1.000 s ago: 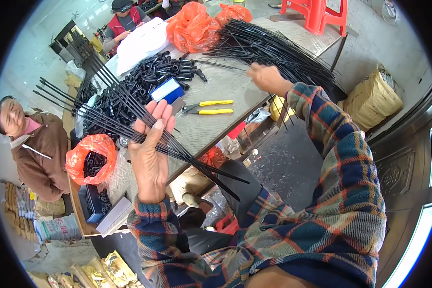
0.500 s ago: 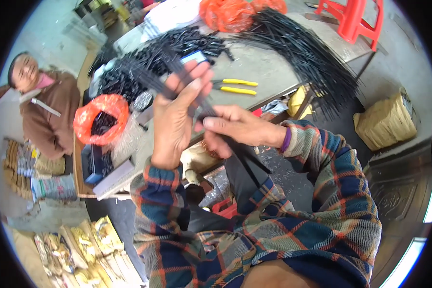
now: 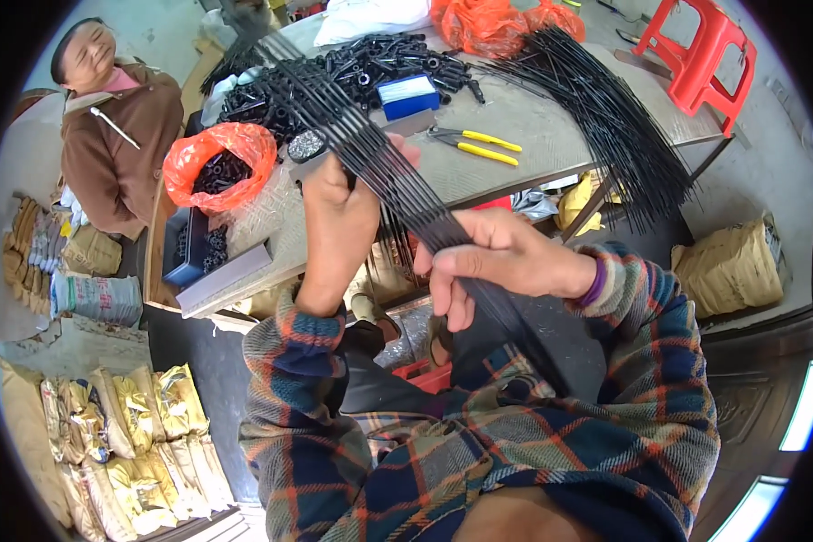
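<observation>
A fanned bundle of thin black rods (image 3: 381,181) slants across in front of me, from the far left down toward my lap. My right hand (image 3: 501,257) grips it near its lower part, thumb lying on top and fingers curled beneath. Further up, my left hand (image 3: 339,221) holds the bundle from below. The rods hide most of its fingers, though some fingertips show on their far side. Beyond the bundle, pliers with yellow handles (image 3: 490,154) lie on the table (image 3: 461,185), near a blue box (image 3: 407,97).
Small black tubular parts (image 3: 361,68) are heaped on the table, beside an orange bag (image 3: 271,163) of more parts. A large pile of black rods (image 3: 605,126) overhangs the right edge. A red stool (image 3: 696,63) stands beyond. At left is a person in brown (image 3: 122,144).
The rods, bunched and blurred before, are now spread in a flat fan. My left hand has turned and sits behind them; my right hand has moved slightly right and down.
</observation>
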`<action>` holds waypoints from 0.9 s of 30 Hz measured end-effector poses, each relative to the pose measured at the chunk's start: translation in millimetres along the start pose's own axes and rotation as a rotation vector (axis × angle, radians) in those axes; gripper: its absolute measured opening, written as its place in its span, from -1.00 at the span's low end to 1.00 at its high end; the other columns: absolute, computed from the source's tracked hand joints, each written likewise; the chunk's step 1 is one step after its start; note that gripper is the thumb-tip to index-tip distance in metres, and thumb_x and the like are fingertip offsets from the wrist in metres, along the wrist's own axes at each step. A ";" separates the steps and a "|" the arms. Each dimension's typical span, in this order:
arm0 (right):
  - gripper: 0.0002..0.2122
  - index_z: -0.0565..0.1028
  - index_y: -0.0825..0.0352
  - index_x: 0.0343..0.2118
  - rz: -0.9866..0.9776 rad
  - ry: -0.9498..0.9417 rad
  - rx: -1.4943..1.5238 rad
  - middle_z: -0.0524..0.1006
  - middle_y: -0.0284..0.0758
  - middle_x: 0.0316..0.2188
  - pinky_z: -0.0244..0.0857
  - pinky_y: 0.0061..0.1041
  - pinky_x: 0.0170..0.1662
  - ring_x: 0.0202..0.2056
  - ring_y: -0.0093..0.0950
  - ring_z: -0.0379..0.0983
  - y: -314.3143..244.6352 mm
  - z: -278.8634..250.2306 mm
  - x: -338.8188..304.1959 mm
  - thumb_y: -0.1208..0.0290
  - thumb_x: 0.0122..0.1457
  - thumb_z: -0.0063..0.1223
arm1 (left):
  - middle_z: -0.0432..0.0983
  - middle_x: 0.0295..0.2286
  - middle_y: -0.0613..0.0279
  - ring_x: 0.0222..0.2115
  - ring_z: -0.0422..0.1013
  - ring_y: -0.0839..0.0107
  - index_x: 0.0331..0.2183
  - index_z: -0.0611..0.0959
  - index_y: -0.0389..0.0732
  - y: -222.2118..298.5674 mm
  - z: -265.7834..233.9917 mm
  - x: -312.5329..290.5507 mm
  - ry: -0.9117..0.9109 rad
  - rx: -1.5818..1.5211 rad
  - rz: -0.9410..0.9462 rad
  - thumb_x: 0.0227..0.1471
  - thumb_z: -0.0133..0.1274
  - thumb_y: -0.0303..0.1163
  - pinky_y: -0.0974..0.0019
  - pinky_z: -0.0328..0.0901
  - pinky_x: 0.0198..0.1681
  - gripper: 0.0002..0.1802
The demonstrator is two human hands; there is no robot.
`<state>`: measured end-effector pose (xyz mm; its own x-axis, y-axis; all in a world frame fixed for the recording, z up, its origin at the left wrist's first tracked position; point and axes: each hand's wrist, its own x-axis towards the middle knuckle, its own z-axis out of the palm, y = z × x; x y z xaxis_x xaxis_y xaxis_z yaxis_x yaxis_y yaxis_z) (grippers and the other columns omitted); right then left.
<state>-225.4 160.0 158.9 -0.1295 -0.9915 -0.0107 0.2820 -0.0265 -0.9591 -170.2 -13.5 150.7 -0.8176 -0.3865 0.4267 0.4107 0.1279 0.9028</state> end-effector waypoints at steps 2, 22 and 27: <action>-0.81 0.27 0.44 -0.21 -0.024 0.033 0.003 0.49 -0.18 -0.50 0.40 -0.59 -0.46 -0.54 -0.47 0.48 -13.6 -2.8 -0.7 0.42 0.20 -0.25 | 0.51 -0.48 0.24 -0.44 0.36 0.64 -0.36 0.54 -0.38 -18.0 -8.9 -7.6 0.000 0.308 -0.089 0.03 -0.08 -0.49 0.52 0.27 -0.42 -0.84; -0.82 0.29 0.43 -0.20 -0.195 0.130 0.117 0.48 -0.24 -0.35 0.34 -0.55 -0.20 -0.27 -0.49 0.45 211.3 -54.5 84.8 0.46 0.22 -0.28 | -0.01 0.08 -0.14 0.12 -0.07 0.01 0.07 0.12 -0.36 -97.6 -131.6 51.8 -0.732 1.323 0.153 -0.20 0.09 -0.07 0.14 -0.11 0.15 -0.10; -0.78 0.33 0.41 -0.15 -0.019 0.056 -0.069 0.47 -0.31 -0.31 0.29 -0.55 -0.15 -0.23 -0.52 0.41 244.0 -82.8 87.6 0.41 0.21 -0.23 | -0.09 0.13 -0.05 0.16 -0.18 0.02 0.11 0.06 -0.31 -113.3 -91.1 1.8 -0.715 1.173 0.066 -0.38 0.14 0.17 0.07 -0.16 0.15 0.14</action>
<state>-246.7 77.2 -99.5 -0.1874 -0.9823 -0.0061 0.2131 -0.0346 -0.9764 -181.5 -112.0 44.2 -0.9846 0.1542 0.0823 0.1700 0.9548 0.2438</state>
